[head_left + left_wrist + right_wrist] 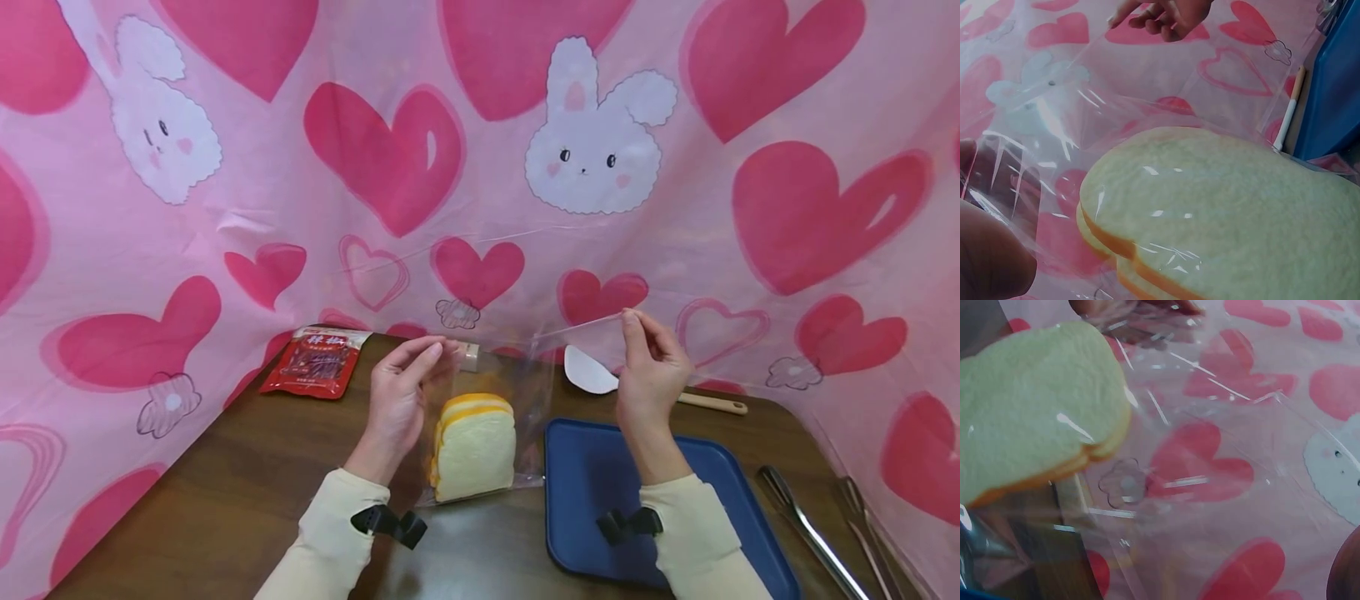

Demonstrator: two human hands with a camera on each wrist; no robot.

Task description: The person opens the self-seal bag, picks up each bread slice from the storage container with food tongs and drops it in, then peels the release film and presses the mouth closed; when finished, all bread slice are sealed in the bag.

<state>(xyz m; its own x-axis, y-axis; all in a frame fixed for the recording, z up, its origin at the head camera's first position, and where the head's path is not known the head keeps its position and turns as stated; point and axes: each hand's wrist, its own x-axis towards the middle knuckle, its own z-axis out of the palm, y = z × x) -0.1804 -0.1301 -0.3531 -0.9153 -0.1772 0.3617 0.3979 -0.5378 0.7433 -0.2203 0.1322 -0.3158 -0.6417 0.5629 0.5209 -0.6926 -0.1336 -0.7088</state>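
A clear plastic bag (534,392) hangs upright between my hands, with slices of white bread (477,450) standing in its lower part. My left hand (396,404) pinches the bag's upper left edge between thumb and fingers. Higher up and to the right, my right hand (649,379) pinches the stretched corner of the plastic. In the left wrist view, the bread (1222,206) shows orange crust through the shiny film, and the left thumb (994,259) lies against it. The right wrist view has the bread (1041,406) at upper left, near the left hand (1129,319).
A blue tray (592,500) lies right of the bag. Behind it is a white spatula (588,371), partly hidden by my right hand. Metal tongs (813,533) lie far right. A red packet (313,364) and a small jar (470,357) stand toward the back, before a pink curtain (480,167).
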